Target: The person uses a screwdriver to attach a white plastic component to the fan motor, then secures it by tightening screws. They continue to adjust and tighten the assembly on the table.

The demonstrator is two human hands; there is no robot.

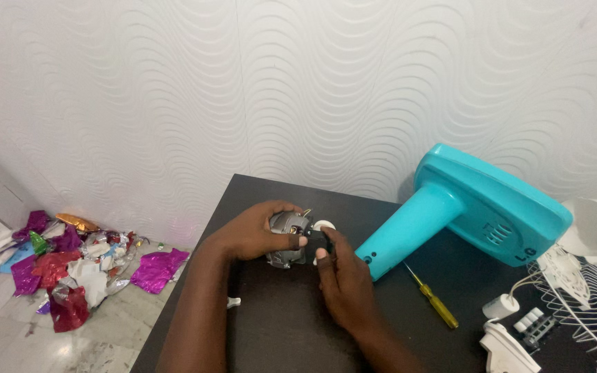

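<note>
Motor (286, 238), a small grey metal one with some copper-coloured wiring showing at its top, sits at the centre of the frame just above the dark bench (278, 331), gripped between two hands. The left hand (253, 231) comes in from the lower left and is wrapped around the motor's left side, its thumb lying across the front of the housing, so it is clamped on the motor. The right hand (343, 280) rises from the lower middle of the frame; its fingertips (327, 235) are pinched together at the motor's right end, where a small black part and a white round piece (323, 225) show, though how firmly they hold it cannot be told. Just right of the hands lies a turquoise fan stand (478, 207) on its side, its neck pointing toward the right hand. Below the neck a yellow-handled screwdriver (433, 297) lies flat on the bench. At the lower right edge are white plastic parts (506, 338) and a white wire fan grille (589, 304). At the left of the frame, on the floor, lies a heap of crumpled shiny foil scraps (70, 266) in purple, red and silver.
</note>
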